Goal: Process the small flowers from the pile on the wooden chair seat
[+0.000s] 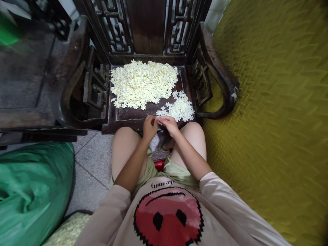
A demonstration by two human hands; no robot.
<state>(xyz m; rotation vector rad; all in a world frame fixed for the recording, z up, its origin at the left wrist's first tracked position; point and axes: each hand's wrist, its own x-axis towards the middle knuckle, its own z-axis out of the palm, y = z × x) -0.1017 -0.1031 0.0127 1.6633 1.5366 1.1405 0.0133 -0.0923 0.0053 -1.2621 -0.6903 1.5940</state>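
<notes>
Quietly, my left hand (150, 129) and right hand (167, 123) met at the near edge of the chair seat (130, 115), fingertips touching or nearly so. The left fingers were bent inward and the right ones reached across toward them. How far each grip was closed, and whether a flower was pinched between the tips, I couldn't tell at that size.

The small flower heap (181, 108) lay at the seat's near right corner, just beyond my right hand, which was the nearer of the two. Loose blossoms straggled from it toward the seat's middle, close to the right fingertips. The large flower heap (143, 83) covered much of the far and left parts of the seat, its long axis running side to side, farther from both hands.

I counted two heaps on the seat, plus one pale heap (69, 229), partly seen, well to the seat's near left. Left of the seat stood one dark table (23, 82); one green bag (36, 191) sat to its near left, and one yellow sheet (271, 123) rose to its right. Single flowers overlapped too much to count.
</notes>
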